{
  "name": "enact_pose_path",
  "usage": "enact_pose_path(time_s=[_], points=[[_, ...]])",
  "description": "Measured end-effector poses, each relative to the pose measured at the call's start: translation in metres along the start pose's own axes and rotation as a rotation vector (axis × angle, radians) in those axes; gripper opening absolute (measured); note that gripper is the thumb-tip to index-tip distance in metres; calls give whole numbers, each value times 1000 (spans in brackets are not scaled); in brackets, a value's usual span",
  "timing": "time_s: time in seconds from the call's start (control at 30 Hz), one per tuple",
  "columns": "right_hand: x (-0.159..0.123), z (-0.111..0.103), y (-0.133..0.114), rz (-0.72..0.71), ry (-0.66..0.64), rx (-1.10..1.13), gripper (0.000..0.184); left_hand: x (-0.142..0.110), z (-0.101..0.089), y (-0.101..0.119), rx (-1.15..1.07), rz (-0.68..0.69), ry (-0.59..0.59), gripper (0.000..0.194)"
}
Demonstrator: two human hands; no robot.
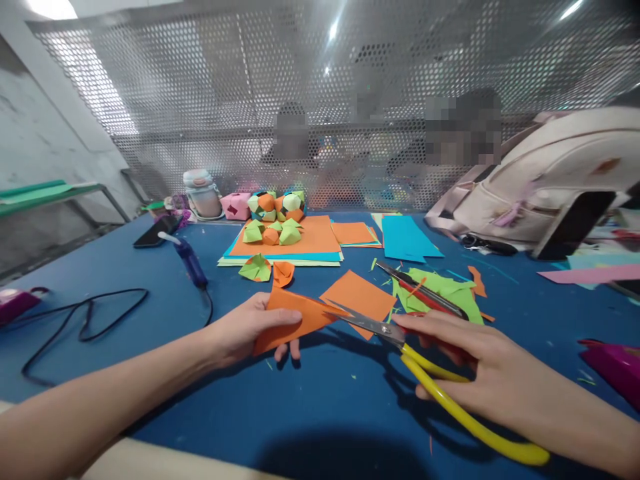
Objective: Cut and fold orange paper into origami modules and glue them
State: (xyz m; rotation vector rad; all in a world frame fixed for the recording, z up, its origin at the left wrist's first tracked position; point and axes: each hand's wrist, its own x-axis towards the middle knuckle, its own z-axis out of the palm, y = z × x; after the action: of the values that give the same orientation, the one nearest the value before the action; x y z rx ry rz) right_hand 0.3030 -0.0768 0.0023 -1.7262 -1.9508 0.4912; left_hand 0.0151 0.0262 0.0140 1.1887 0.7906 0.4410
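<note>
My left hand (253, 327) grips a folded-looking piece of orange paper (295, 319), thumb on top and fingers beneath. Scissors (373, 325) with yellow and red handles are in my right hand (473, 350). Their blades meet the paper's right end; how far apart the blades are I cannot tell. Just behind lies an orange paper square (357, 298) flat on the blue table (325, 413). A red and black utility knife (425, 291) rests on crumpled green paper scraps (440, 287) beyond my right hand. Two small folded paper pieces (256, 267) sit beyond my left hand.
Stacked coloured sheets (317, 233) bear folded paper units; paper balls (277, 205) stand behind. Blue sheets (406, 237) lie at the back. A blue glue gun (189, 262) with its cord is at left. A phone (575, 223) leans on a backpack (555, 177) at right. Perforated metal screen (210, 87) behind.
</note>
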Motion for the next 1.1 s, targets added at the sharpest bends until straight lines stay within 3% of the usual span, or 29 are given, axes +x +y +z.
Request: enact_pose_path(time_s=[0.37,0.7,1.1], points=[[4,-5,-13,-22,38,70,51,0,1,-1,-5,1,-13,26],[2,-14,-30,22,-64,-73,48,2,-1,-4,14,10,-23,33],[4,-14,-22,22,-119,-2,45,3,-2,-5,30,-1,-35,37]])
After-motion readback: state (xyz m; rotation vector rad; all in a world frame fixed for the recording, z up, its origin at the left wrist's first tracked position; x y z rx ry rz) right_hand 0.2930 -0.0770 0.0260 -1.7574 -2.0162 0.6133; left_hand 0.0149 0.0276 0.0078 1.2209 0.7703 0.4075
